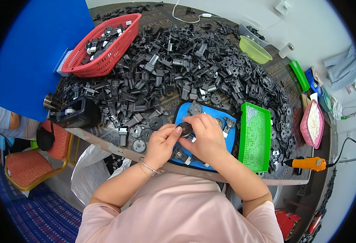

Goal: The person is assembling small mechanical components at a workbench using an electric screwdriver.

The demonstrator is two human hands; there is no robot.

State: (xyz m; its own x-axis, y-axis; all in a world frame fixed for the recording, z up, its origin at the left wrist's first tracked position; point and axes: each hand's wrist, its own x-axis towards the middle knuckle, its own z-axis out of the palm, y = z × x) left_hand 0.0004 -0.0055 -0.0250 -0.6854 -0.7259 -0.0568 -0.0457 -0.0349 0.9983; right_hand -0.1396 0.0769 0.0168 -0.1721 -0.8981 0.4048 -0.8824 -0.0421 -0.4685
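Both my hands meet over a blue mat (230,141) at the table's near edge. Between them is a dark round disc-shaped part (185,129). My left hand (164,141) pinches its left side with thumb and fingers. My right hand (205,135) curls over it from the right, its fingertips on the disc. Other dark parts lie on the mat: a round-headed one (195,108) above my hands, a bracket-like one (229,124) to the right, and another (179,154) below, partly hidden by my hands. Several round discs (139,145) lie left of the mat.
A large heap of black plastic parts (178,60) spreads behind the mat. A green tray (254,162) stands right of it, with an orange-handled tool (309,163) beyond. A red basket (73,60) of parts is at far left; a black tape dispenser (80,113) sits nearer.
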